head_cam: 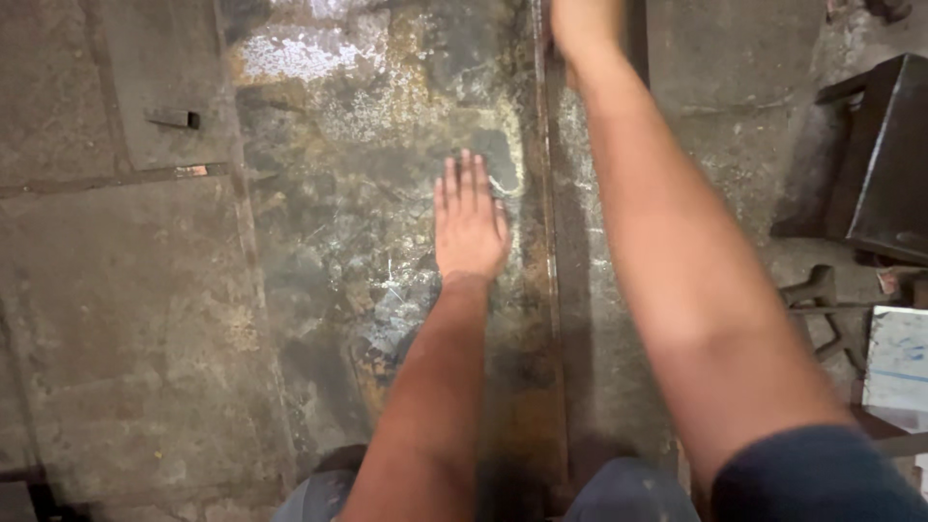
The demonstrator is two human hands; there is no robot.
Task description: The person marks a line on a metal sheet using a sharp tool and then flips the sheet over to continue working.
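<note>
The large rusty metal sheet (pixel 387 145) lies flat on the floor, running from near the person's knees to the far edge of the view, its surface mottled with rust, grey patches and scratches. A long narrow metal strip (pixel 549 290) lies along the sheet's right side, reaching from near to far. The left hand (pixel 469 227) rests palm down on the sheet just left of that strip, fingers straight and close together, holding nothing. The right hand (pixel 580 24) is stretched to the far end, at the strip's upper part, but it is cut off by the top of the view, so I cannot tell whether it grips the strip or only touches it. As a judgement, the step in hand looks like steadying the sheet with the flat hand while the strip is set or held in line along it; the next move would call for keeping firm downward pressure and a straight strip. Left of the sheet lie concrete floor slabs (pixel 116 319), with a small metal piece (pixel 174 119) on one. At the far right stands a dark metal box (pixel 884 155), and near it a white board (pixel 897 367).
</note>
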